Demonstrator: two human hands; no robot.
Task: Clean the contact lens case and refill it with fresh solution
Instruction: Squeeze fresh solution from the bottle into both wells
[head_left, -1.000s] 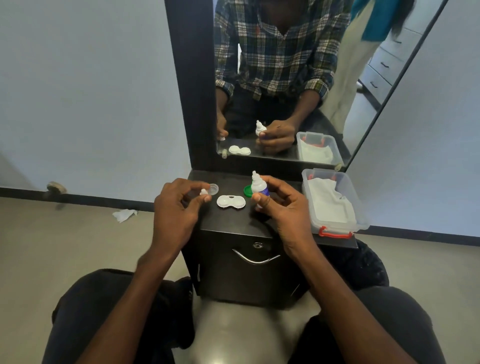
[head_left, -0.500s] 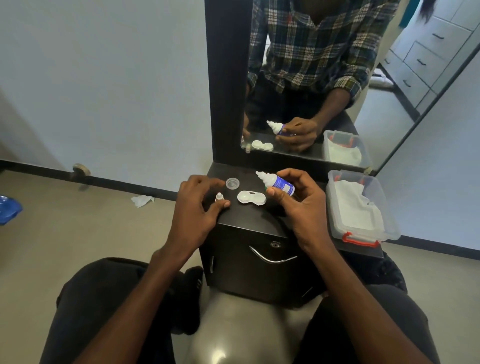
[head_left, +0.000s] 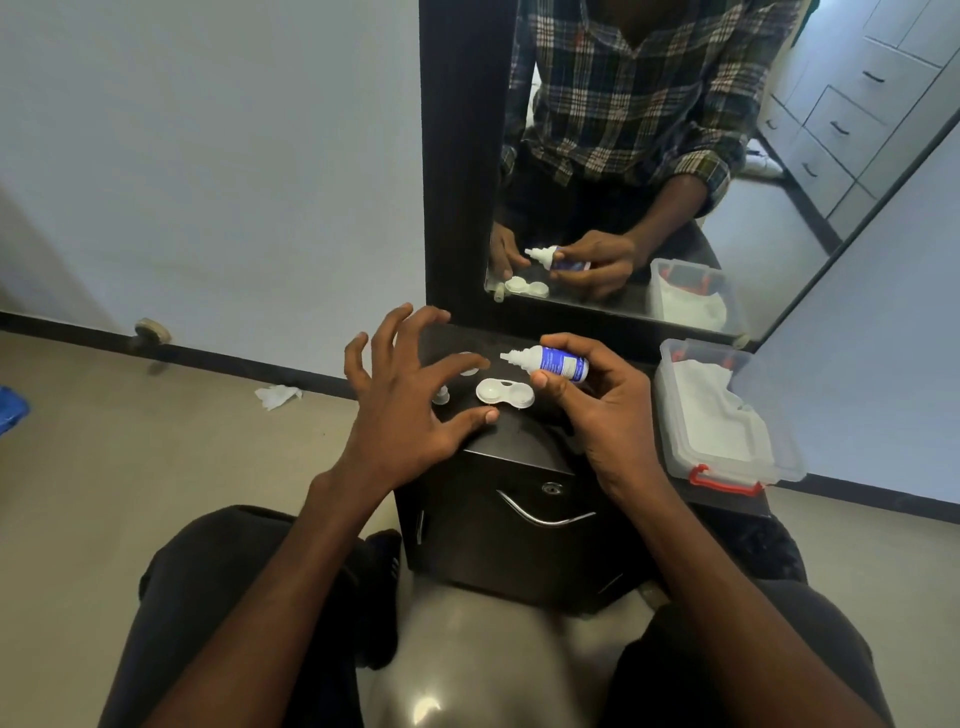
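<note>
A white contact lens case (head_left: 505, 393) lies open on the dark cabinet top (head_left: 524, 436). My right hand (head_left: 597, 400) grips a small solution bottle (head_left: 550, 362) with a blue label, tilted sideways with its white nozzle pointing left above the case. My left hand (head_left: 400, 400) hovers with its fingers spread just left of the case and holds nothing. A small white bottle cap (head_left: 441, 397) stands on the cabinet under that hand. A clear round lid (head_left: 469, 364) lies behind the forefinger, partly hidden.
A clear plastic box (head_left: 727, 415) with a red latch and white tissue inside sits at the right of the cabinet. A mirror (head_left: 675, 156) stands behind, reflecting the hands. A crumpled tissue (head_left: 278, 396) lies on the floor at left.
My left hand has set the small white cap down on the cabinet and spread its fingers. The bottle has gone from upright to lying sideways over the case. The camera moved closer.
</note>
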